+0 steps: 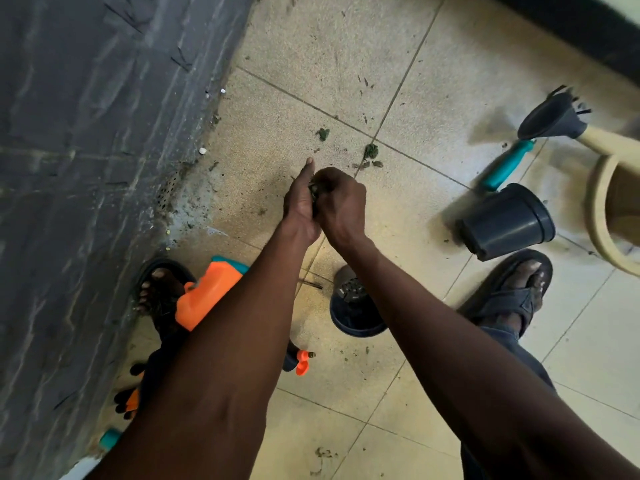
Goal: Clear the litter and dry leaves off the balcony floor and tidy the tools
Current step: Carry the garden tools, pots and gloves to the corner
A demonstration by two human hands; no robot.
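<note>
My left hand (299, 206) and my right hand (341, 202) meet low over the tiled floor (433, 81). A small clump of dry leaves (314, 194) is held between them. My left hand cups it with the index finger pointing straight out. The curled fingers of my right hand press on the clump from the right. More leaf bits lie just beyond the hands: one scrap (322, 134) and a cluster (371, 152) on a tile joint. Fine crumbs are scattered over the tiles.
A dark wall (86, 168) runs along the left. One black pot (507, 221) lies on its side, another (356, 306) upside down. A teal-handled tool (507, 164), dark scoop (550, 119), beige chair (602, 188), orange sprayer (204, 296) and gloves (130, 400) surround my sandalled feet.
</note>
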